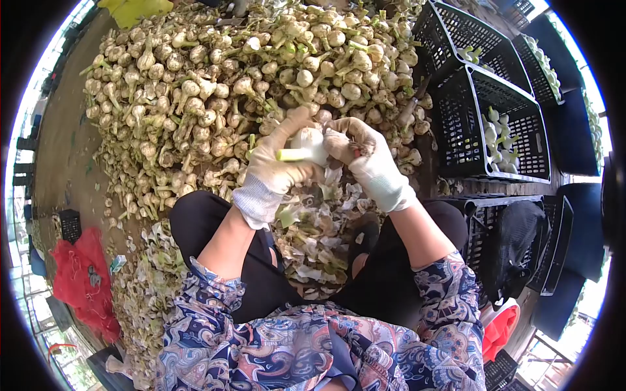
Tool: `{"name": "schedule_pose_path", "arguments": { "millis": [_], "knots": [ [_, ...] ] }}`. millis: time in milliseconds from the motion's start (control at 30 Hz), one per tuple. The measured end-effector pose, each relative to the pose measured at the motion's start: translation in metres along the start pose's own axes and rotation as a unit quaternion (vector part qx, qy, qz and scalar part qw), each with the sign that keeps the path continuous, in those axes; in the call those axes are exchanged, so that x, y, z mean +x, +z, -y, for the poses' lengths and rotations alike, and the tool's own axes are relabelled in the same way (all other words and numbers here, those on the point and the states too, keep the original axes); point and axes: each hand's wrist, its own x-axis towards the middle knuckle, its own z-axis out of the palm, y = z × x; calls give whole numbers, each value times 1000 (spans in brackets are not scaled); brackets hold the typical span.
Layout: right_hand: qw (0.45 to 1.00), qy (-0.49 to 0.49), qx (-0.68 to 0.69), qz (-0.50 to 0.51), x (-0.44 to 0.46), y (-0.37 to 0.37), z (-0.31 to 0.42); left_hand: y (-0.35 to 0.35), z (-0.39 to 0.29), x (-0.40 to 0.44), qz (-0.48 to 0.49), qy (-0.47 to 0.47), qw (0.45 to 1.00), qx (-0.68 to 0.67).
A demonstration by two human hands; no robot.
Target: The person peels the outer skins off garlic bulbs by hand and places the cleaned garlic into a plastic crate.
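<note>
A garlic bulb (pixel 308 139) with a short cut green stem sits in my left hand (pixel 277 159), which wears a pale work glove with its fingers and thumb wrapped round it. The bulb is white, and its stem points left. My right hand (pixel 373 156), gloved too, is closed against the bulb's right side. Its fingertips are soiled brown, and what they pinch is too small to make out. Below both hands, loose garlic skins (pixel 313 241) lie between my knees. Just beyond the hands rises a large heap of unpeeled garlic (pixel 215 98).
At the right stand black plastic crates (pixel 482 176), one holding several white peeled bulbs (pixel 499 140). A dark mesh-covered item (pixel 521 234) is near my right knee. Red netting (pixel 85 280) lies at the left, beside more skins (pixel 140 300). Yellow material (pixel 135 9) is at the top.
</note>
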Motion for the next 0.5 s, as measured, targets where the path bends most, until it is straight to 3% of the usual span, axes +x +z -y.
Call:
{"name": "schedule_pose_path", "arguments": {
  "millis": [33,67,133,167,233,267,300,333,367,400,433,500],
  "knots": [
    [999,-3,-10,-41,1,4,-2,2,0,-1,-26,-4,998,-59],
    [998,-29,-2,-63,4,7,-7,-4,3,1,14,-2,988,-155],
    [991,-107,-59,-54,6,11,-22,-3,12,3,-27,2,980,-198],
    [1000,7,0,-30,1,13,-7,1,0,0,-13,18,981,-195],
    [998,22,-4,-67,12,-3,-5,-11,12,2,60,20,975,-211],
    [992,53,3,-116,18,-12,-1,-21,1,6,175,-104,883,-424],
    [994,45,-37,-93,19,-23,-5,-18,-1,5,176,-103,883,-423],
    [982,8,-181,50,17,-33,-8,-12,-1,1,113,-28,965,-233],
    [928,-28,-319,193,15,-39,-9,-9,0,0,43,50,997,-32],
    [852,-172,-405,284,13,-35,-17,-11,7,1,25,129,988,78],
    [862,-47,-378,334,3,-33,-24,-16,7,-2,20,87,990,108],
    [844,-19,-489,218,-7,-27,-7,-16,6,-4,6,11,996,91]
  ]
}}
